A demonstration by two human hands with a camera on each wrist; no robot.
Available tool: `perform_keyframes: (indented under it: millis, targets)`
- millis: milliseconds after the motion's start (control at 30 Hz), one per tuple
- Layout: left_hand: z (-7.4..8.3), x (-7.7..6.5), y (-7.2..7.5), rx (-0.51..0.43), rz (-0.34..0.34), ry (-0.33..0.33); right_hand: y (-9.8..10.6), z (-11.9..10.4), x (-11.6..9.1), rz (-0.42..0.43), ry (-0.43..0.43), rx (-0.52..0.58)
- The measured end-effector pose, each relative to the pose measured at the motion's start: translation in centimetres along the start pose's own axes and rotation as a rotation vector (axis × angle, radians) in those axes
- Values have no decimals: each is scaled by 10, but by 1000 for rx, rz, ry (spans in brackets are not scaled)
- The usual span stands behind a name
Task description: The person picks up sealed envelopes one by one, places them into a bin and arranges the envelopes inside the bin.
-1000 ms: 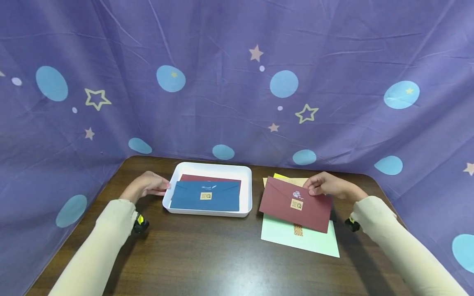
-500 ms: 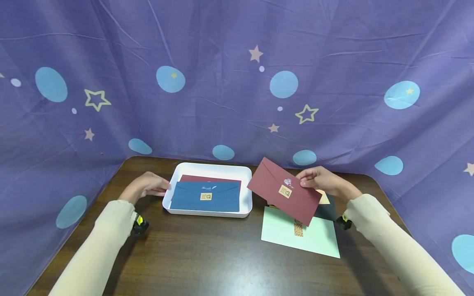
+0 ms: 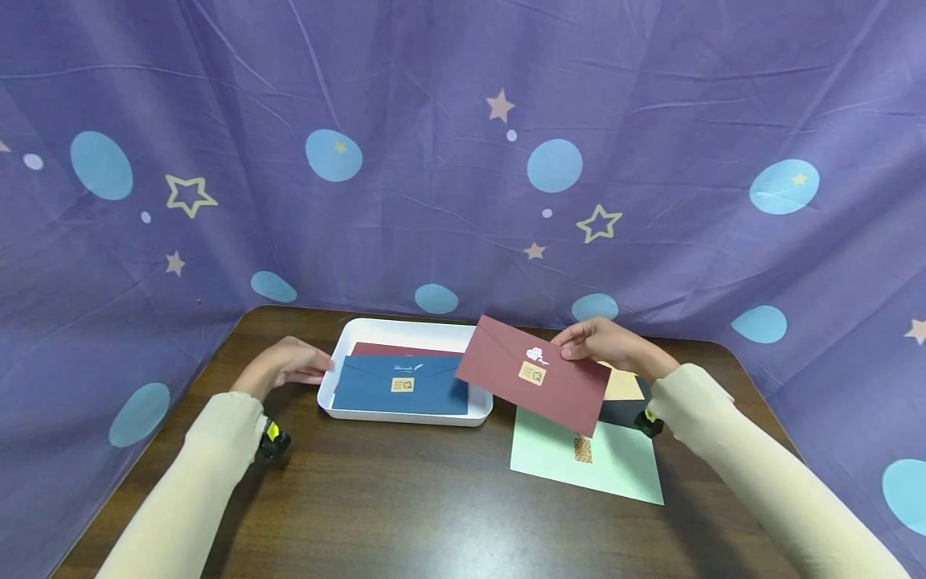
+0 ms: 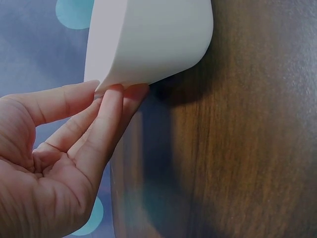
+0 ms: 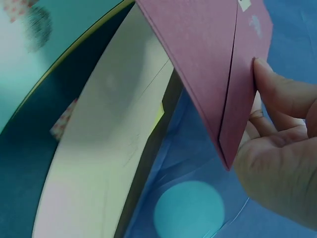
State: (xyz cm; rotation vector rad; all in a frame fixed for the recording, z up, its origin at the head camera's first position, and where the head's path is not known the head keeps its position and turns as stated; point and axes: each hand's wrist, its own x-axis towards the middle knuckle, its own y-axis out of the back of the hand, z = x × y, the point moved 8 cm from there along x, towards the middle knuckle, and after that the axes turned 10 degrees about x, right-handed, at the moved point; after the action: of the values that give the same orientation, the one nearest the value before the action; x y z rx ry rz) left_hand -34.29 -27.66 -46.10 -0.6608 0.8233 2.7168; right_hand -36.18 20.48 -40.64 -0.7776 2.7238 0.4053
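Note:
My left hand [image 3: 292, 359] pinches the left rim of a white plastic tray [image 3: 427, 330], thumb inside and fingers under the outer wall in the left wrist view. In the tray lies a blue envelope [image 3: 369, 394] with a gold sticker, partly over a dark red envelope [image 3: 362, 348]. My right hand [image 3: 604, 344] pinches another dark red envelope [image 3: 499, 366] by its far long edge, thumb on the flap side. That envelope is tilted in the air; its left corner overlaps the tray's right side in the head view.
At the right, a pale green envelope [image 3: 550, 458], a dark envelope [image 3: 629, 412] and a cream envelope [image 3: 622, 386] lie overlapping on the brown wooden table [image 3: 347, 498]. A purple curtain [image 3: 448, 233] with stars hangs behind the table.
My right hand has lifted the dark red envelope off the right-hand pile and carried it left to the tray's right side, uncovering the cream and dark envelopes. My left hand stays at the rim.

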Motion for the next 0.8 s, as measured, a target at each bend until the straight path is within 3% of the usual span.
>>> perform_keyframes:
  millis: [367, 800]
  targets:
    - [-2, 1, 1, -11, -4, 2, -29, -16, 19, 43, -28, -111]
    - [-3, 3, 0, -11, -2, -10, -57, -24, 33, 19, -68, -125]
